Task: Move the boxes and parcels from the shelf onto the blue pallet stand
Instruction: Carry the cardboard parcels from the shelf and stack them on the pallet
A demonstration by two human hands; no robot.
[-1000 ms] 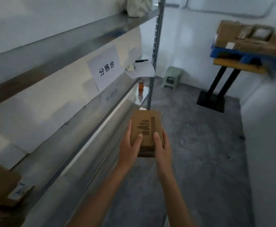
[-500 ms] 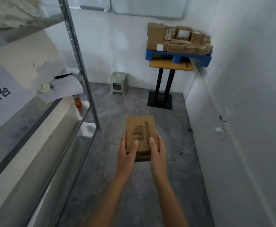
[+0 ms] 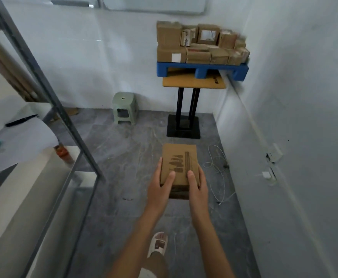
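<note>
The left hand [image 3: 158, 189] and right hand [image 3: 197, 187] grip a small box [image 3: 179, 165] by its sides, thumbs on top, carried above the floor. Ahead, well apart, the blue pallet [image 3: 202, 67] is crowded with stacked boxes [image 3: 200, 45]; squeezing this one in could topple neighbours, and the loose cable [image 3: 217, 167] could trip a foot.

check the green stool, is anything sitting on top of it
No, the green stool stands by the back wall with a bare seat, and the boxes are all on the blue pallet.
</note>
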